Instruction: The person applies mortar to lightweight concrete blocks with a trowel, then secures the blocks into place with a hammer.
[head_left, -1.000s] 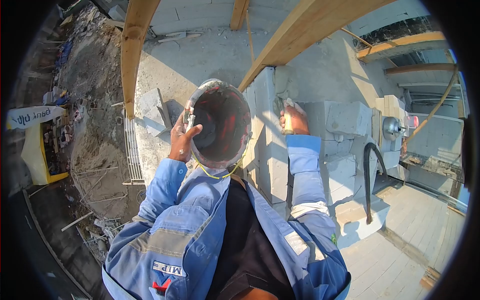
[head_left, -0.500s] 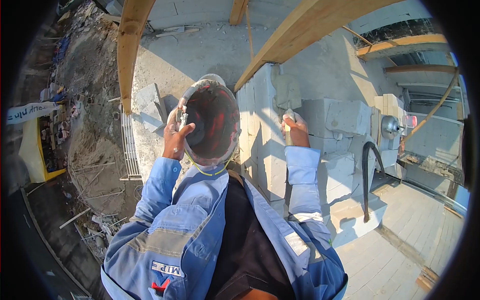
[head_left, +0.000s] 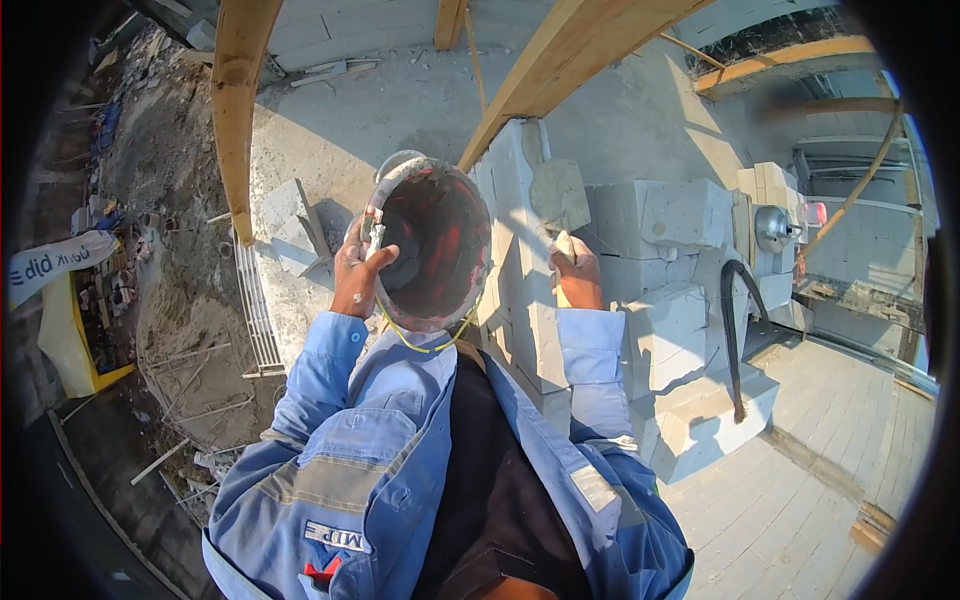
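Note:
My left hand grips the near left edge of a mortar-crusted bucket, with a whitish, caked piece by the fingers. The bucket tilts so its reddish, grey-smeared inside faces me; grey material lies inside at the left. In my right hand is the pale handle of a trowel, fingers wrapped round it. Its square blade, coated in grey mortar, points away from me over the far end of a narrow white block wall. Wet-looking grey mortar shows on the wall top beside the blade.
Stacked white blocks stand right of the wall, a black hose-like strip hanging over them. Timber beams slant across ahead. Loose block pieces lie left of the bucket. Far left, rubble ground lies lower down.
The bucket has shifted right, closer to the wall. The trowel blade has drawn slightly back toward me along the wall. My view has turned a little; both hands keep their grips.

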